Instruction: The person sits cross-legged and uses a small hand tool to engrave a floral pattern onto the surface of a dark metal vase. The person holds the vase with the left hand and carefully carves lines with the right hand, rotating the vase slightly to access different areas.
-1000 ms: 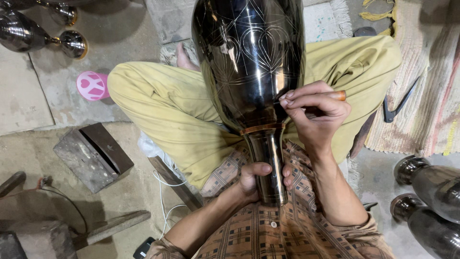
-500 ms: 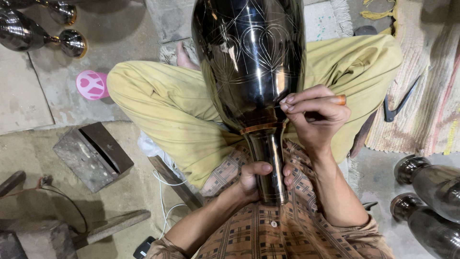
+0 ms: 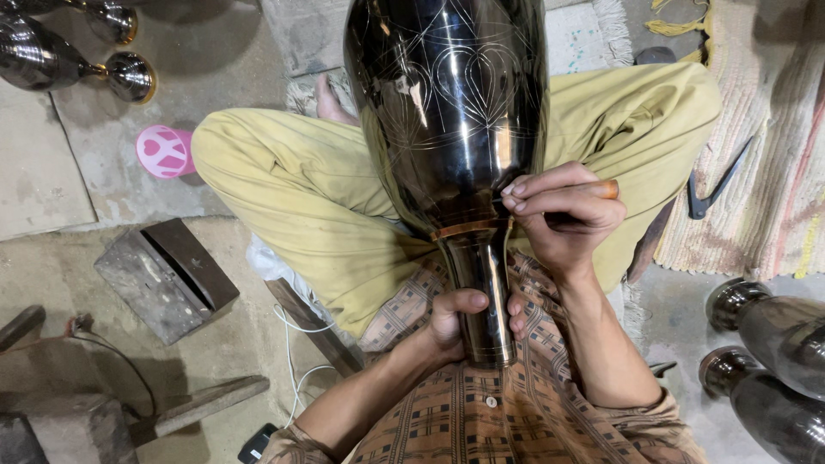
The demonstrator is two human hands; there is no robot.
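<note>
Vase (image 3: 447, 112), dark and shiny, stands long-ways up from the lap, its wide body far from the person and its thin neck near. Left hand (image 3: 468, 322) has a tight grip round the neck, low down. Right hand (image 3: 559, 215) is pinched shut on a small tool (image 3: 601, 189), its tip touching the copper band (image 3: 468, 228) just above the left grip. More vases (image 3: 773, 344) lie off to the right, well apart.

Almost nothing has changed: the right hand (image 3: 559, 219) has eased its engraving tool (image 3: 593, 189) slightly along the vase (image 3: 447, 112), near the copper band (image 3: 468, 228).
</note>
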